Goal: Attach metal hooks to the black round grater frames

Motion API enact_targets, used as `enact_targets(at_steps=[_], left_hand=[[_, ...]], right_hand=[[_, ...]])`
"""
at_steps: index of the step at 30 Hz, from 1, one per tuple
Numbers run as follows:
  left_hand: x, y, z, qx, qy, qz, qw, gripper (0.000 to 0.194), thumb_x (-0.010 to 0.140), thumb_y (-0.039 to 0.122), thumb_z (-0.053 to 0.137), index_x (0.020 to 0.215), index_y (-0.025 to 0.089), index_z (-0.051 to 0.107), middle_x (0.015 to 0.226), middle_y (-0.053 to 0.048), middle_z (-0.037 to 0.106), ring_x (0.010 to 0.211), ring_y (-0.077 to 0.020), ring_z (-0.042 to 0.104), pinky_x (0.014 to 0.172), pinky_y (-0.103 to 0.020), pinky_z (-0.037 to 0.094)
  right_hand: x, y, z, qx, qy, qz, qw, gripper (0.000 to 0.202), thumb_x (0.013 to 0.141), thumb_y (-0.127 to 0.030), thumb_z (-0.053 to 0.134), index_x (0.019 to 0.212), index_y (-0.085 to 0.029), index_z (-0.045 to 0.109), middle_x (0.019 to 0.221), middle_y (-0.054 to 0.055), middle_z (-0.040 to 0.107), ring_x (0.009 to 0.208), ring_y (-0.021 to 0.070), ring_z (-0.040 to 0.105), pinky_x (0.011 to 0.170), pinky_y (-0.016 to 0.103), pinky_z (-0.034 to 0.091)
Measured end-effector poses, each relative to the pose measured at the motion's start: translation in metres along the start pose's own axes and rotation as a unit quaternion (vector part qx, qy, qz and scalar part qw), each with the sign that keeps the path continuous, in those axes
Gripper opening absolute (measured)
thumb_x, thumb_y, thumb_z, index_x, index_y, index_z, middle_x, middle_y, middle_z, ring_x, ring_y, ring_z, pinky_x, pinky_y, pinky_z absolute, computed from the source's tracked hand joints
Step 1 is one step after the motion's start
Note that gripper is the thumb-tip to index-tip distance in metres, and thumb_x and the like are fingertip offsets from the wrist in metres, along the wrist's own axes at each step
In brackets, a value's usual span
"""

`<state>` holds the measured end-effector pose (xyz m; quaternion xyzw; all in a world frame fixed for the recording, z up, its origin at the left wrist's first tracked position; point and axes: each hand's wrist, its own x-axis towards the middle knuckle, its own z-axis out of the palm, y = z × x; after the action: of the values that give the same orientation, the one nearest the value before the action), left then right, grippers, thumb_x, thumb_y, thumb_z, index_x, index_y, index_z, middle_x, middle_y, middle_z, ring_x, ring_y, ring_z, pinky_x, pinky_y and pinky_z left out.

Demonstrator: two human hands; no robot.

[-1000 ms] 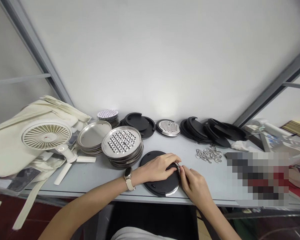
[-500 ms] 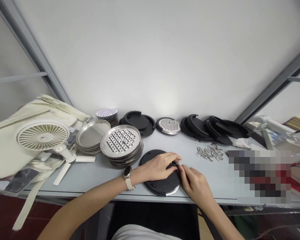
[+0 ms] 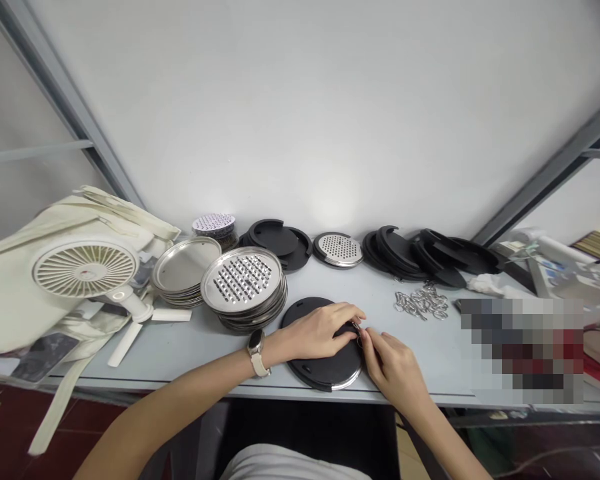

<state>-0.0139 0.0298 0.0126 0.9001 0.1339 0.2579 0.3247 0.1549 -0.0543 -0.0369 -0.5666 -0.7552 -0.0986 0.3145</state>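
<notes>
Table (image 3: 170, 353): it runs beneath both your hands.
Left arm (image 3: 195, 400): reaches in from your left, elbow out wide, forearm slanting up to the wrist.
Right forearm (image 3: 445, 427): angles inward, mirroring the left more steeply.
Black disc (image 3: 333, 373): lies flat under your left palm, its rim just beside your right fingers.
Left hand (image 3: 325, 333): back up, laid over the disc, fingers arched and thumb bent toward the rim; you can't tell whether they grip.
Right hand (image 3: 391, 363): turned inward, thumb and forefinger pinching the metal piece.
Metal piece (image 3: 359, 335): small, between your two hands' fingertips; exact form hidden.
</notes>
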Motion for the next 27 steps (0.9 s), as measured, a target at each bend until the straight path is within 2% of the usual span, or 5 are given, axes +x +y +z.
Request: enact_targets(at_steps=[13,27], left_hand=[[0.0008,0.0021,-0.0024,0.033,-0.006,-0.001,0.999,0.031,0.083,0.009,0.051,0.112,0.017,0.050,0.110,-0.009,0.060,0.107,-0.0208,0.056,0.095,-0.035,0.043],[-0.0002,0.0019,-0.0017,0.011,-0.008,-0.012,1.000,0.034,0.084,0.009,0.051,0.116,0.017,0.049,0.110,-0.009,0.061,0.104,-0.0186,0.059,0.091,-0.031,0.046]], right_hand=[[0.0009,-0.0007,-0.0015,0.013,-0.022,0.008,1.000,0.030,0.097,-0.026,0.032,0.075,-0.019,0.051,0.054,0.000,0.051,0.048,0.0140,0.049,0.051,0.026,0.035],[-0.0009,0.0011,0.0001,0.038,-0.030,0.014,0.999,0.030,0.097,-0.027,0.033,0.075,-0.019,0.052,0.057,0.001,0.053,0.050,0.0139,0.051,0.051,0.025,0.036]])
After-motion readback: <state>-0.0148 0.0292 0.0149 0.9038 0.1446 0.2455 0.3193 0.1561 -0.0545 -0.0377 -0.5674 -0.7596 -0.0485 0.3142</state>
